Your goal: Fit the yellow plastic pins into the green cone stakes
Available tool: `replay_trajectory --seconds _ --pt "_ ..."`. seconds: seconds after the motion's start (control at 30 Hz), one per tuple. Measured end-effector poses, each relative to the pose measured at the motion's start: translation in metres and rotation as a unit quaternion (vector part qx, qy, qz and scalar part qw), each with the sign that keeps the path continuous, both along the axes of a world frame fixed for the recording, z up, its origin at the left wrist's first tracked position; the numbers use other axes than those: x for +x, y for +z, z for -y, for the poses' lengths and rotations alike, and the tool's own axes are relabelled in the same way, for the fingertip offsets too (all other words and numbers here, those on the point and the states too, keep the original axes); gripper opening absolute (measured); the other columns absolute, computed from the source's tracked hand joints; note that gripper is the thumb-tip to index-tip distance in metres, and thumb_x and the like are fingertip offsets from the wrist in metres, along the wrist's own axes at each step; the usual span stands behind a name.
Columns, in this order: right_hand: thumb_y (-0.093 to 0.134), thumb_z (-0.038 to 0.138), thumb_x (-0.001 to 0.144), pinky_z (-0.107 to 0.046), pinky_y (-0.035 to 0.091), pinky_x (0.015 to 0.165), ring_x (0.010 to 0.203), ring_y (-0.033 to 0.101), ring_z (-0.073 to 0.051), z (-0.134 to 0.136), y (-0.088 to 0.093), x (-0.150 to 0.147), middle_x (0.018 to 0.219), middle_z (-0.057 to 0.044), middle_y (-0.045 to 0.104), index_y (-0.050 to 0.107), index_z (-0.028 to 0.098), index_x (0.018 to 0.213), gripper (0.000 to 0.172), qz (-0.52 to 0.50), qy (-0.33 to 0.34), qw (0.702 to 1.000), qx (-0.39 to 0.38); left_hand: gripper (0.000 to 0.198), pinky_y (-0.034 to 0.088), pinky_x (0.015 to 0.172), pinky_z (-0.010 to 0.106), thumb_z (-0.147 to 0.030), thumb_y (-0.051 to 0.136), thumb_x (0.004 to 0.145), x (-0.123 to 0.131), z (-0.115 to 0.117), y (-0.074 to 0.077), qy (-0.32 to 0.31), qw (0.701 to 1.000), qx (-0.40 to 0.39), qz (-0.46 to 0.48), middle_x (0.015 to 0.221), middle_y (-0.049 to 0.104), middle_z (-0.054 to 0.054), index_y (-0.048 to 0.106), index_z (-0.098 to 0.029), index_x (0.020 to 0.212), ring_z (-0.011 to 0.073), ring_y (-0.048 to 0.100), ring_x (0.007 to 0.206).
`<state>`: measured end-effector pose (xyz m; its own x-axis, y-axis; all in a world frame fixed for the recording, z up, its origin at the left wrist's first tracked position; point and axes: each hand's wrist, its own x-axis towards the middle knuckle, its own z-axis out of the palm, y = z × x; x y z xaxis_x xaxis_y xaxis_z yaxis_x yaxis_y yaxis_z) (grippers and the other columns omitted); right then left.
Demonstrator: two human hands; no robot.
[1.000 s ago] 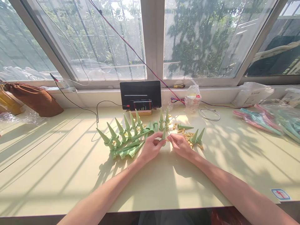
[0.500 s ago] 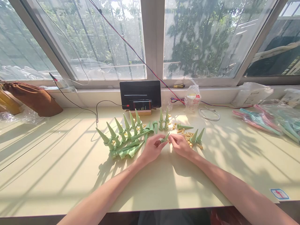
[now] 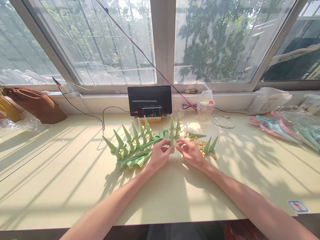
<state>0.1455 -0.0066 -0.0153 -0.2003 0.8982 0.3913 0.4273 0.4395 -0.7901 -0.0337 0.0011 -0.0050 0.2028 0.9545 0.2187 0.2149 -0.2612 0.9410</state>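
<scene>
My left hand point(image 3: 160, 154) is closed on a green cone point(image 3: 171, 140), which stands upright with its tip up between thumb and fingers. Just right of it, my right hand point(image 3: 190, 152) has its thumb and fingertips near each other; whether a small part is between them is too small to tell. Small yellow pieces point(image 3: 201, 145) lie beyond my right hand, beside two upright green cones point(image 3: 213, 144). To the left stand several green cones point(image 3: 128, 136) in a slanting row, with loose green cones point(image 3: 143, 160) lying in front of them.
A black tablet point(image 3: 150, 95) with a phone point(image 3: 150, 111) before it stands at the back. Right of it are a bagged cup point(image 3: 206, 106) and a coiled cable point(image 3: 223, 122). Bagged pink and green items point(image 3: 277, 128) lie far right, a brown pouch point(image 3: 37, 105) far left.
The green cone in my left hand has turned from tilted to upright and moved slightly left. My right hand's fingers have moved slightly left and spread a little.
</scene>
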Motion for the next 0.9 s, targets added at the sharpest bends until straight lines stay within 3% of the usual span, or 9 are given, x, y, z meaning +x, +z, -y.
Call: replay_trajectory --seconds 0.23,0.53,0.77,0.9 --pt "0.057 0.033 0.091 -0.029 0.046 0.058 0.063 0.057 -0.015 -0.003 -0.006 0.001 0.088 -0.005 0.068 0.066 0.021 0.101 0.018 0.025 0.012 0.999 0.033 0.032 0.040 0.046 0.021 -0.047 0.066 0.081 -0.001 0.000 0.003 -0.006 1.000 -0.009 -0.003 0.091 0.068 0.005 0.068 -0.018 0.095 0.0113 0.059 0.057" --pt "0.060 0.031 0.088 -0.028 0.045 0.060 0.065 0.057 -0.015 -0.003 -0.004 0.003 0.078 -0.002 0.063 0.064 0.020 0.090 0.012 0.028 0.027 0.998 0.050 0.024 0.034 0.041 0.020 -0.042 0.063 0.084 -0.001 0.001 0.000 -0.017 1.000 0.005 -0.020 0.081 0.064 0.001 0.064 -0.019 0.091 0.0084 0.051 0.051" --pt "0.059 0.028 0.086 -0.027 0.040 0.059 0.062 0.053 -0.014 0.000 0.001 0.003 0.067 0.000 0.058 0.063 0.019 0.081 0.011 0.036 0.026 0.998 0.043 0.018 0.035 0.047 0.022 -0.036 0.060 0.087 -0.001 0.003 0.000 -0.040 0.998 0.031 -0.027 0.084 0.063 0.001 0.066 -0.021 0.095 0.0081 0.047 0.053" --pt "0.055 0.023 0.084 -0.026 0.038 0.058 0.059 0.049 -0.013 0.000 0.003 0.003 0.064 0.001 0.055 0.062 0.018 0.077 0.011 0.048 0.028 0.998 0.037 0.019 0.034 0.050 0.023 -0.034 0.058 0.088 -0.001 0.003 0.001 -0.047 0.997 0.044 -0.050 0.074 0.060 -0.001 0.067 -0.021 0.097 0.0083 0.041 0.051"
